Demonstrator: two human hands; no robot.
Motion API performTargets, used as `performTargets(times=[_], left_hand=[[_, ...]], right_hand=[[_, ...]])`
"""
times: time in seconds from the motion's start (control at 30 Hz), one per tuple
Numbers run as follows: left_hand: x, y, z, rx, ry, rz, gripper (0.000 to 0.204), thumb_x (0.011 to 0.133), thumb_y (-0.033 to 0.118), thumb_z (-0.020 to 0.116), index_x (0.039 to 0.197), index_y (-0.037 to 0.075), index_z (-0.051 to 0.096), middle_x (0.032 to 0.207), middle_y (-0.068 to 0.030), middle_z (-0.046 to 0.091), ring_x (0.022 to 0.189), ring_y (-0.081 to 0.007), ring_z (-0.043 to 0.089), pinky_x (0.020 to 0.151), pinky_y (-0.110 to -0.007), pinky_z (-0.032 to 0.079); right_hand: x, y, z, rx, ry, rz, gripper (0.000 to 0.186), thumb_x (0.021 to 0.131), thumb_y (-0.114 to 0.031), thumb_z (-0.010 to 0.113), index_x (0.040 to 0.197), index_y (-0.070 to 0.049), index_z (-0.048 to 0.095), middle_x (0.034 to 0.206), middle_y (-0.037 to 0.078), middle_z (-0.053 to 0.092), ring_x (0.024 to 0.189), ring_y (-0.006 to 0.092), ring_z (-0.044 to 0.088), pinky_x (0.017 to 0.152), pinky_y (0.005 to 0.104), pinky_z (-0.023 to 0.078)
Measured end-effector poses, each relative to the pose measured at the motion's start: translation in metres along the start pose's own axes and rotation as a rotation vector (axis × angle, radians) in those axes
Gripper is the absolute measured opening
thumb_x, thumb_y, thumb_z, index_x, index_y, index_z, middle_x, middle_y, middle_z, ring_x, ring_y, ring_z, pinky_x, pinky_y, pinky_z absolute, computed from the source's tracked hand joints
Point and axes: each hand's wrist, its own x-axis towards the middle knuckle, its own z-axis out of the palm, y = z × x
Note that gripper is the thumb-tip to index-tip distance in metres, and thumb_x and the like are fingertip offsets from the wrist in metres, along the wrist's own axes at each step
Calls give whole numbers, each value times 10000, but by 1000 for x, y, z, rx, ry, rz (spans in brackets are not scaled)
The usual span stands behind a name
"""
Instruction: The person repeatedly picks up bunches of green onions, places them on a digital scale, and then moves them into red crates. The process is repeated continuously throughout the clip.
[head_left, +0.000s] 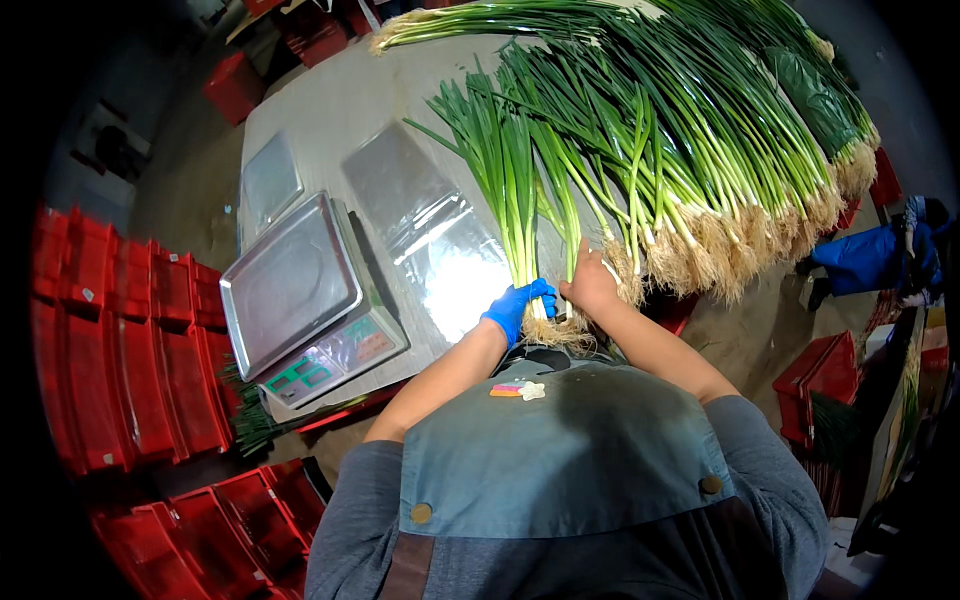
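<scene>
Lengthwise, scallion bunch (514, 200) points leaves away, slightly left; left hand (523, 308) clasping it, right hand (592, 282) pinching stalks (571, 236).

Scallion bunch (517, 215): lower stems partly hidden by gloved left hand (520, 306). Scallion pile (715, 150) cut off at top edge. Scale display (300, 376) digits too small to tell. Red crates (135, 370) at left blurred, fading into darkness.

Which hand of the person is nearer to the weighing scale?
Left. The blue-gloved left hand is to the right of the weighing scale; the bare right hand is farther right.
</scene>
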Motion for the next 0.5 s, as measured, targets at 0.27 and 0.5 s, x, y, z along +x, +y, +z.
performTargets(times=[0.27, 0.5], left_hand=[[-15, 4, 11, -61, -92, -9, 234, 863, 232, 610, 976, 27, 592, 835, -111, 647, 730, -246, 640, 683, -381, 545], [-29, -8, 22, -39, -66, 65, 447, 861, 270, 631, 1222, 52, 485, 1053, -127, 610, 903, -244, 623, 773, -373, 528]], right_hand=[[1, 12, -17, 1150, -328, 43, 409, 774, -148, 637, 1126, 26, 522, 936, 143, 616, 824, 203, 582, 729, 335, 469], [-21, 1, 13, 1206, -436, 32, 323, 923, -261, 505, 1105, -3, 572, 1011, 84, 625, 916, 178, 558, 825, 312, 428]])
